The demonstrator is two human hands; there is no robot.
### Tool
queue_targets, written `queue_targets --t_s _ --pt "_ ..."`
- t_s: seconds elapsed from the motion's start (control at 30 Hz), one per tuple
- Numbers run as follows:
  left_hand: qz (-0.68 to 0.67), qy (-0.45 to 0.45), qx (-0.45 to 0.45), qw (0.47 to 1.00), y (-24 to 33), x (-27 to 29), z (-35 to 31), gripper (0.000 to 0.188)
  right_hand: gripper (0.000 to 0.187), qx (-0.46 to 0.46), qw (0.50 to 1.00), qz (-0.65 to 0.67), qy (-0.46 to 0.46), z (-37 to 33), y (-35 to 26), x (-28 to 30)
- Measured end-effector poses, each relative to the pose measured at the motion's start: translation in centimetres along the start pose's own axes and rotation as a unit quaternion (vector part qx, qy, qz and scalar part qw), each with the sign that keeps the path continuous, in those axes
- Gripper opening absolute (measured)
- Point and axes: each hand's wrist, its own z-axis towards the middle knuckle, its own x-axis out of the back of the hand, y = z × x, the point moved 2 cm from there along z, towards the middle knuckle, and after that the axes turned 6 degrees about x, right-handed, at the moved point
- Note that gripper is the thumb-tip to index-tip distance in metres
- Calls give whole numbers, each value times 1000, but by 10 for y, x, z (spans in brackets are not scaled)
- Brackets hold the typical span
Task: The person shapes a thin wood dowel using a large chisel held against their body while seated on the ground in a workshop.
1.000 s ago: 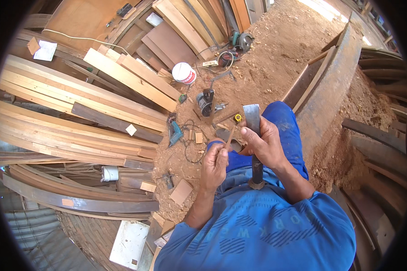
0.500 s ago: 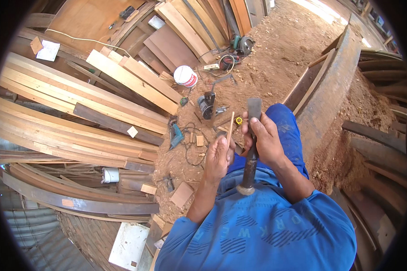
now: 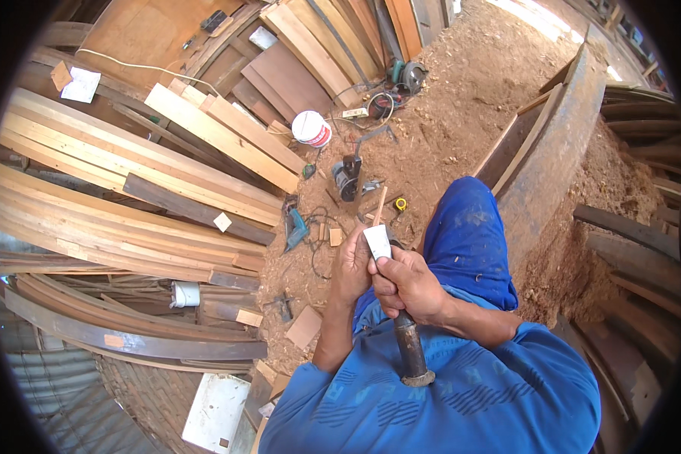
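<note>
Workshop: a loose, sawdust-strewn floor (image 3: 461, 98) lies between stacks of timber, with the person seated or crouched over it.
Timber at left: long pale planks (image 3: 129, 163) fan across that side, a dark board among them.
Power drill: a teal drill (image 3: 296, 229) rests on the floor near the plank ends.
Bucket: a white bucket (image 3: 310, 130) with a red band stands farther off.
Left hand: the left hand (image 3: 349, 263) is closed on the stick, though its grip is partly hidden behind the blade.
Chisel: the broad-bladed chisel (image 3: 377, 242) slants up and leftward, its dark handle end over the blue shirt.
Change: half a second ago the chisel stood apart from the left hand; now it has swung left and the hands are close together, which seems to put blade and stick at one working spot.
Stick: the thin wooden stick (image 3: 380, 203) points up beyond the blade; contact cannot be told.
Tape measure: a yellow tape measure (image 3: 400, 204) lies on the floor beyond.
Right hand: the right hand (image 3: 412, 286) is clamped around the chisel below its blade.
Beam at right: a large curved beam (image 3: 541, 163) runs past the blue-trousered knee.
</note>
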Motion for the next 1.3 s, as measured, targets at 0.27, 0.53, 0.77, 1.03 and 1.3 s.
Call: queue_targets --t_s 0.27,0.53,0.77,1.03,1.3 --pt "-173 -16 129 976 -50 -7 -55 32 20 253 958 -100 93 -19 -35 15" --pt "-220 90 37 971 -33 10 -14 30 16 162 963 -56 206 26 -42 67" --pt "-286 40 64 955 -17 17 0 35 14 41 999 -19 19 42 -14 3" --pt "-91 110 9 990 -11 50 -19 27 13 -73 995 -27 -60 31 23 -32" --pt "98 128 -96 982 34 44 -30 30 14 -20 995 -76 -67 20 22 -39"
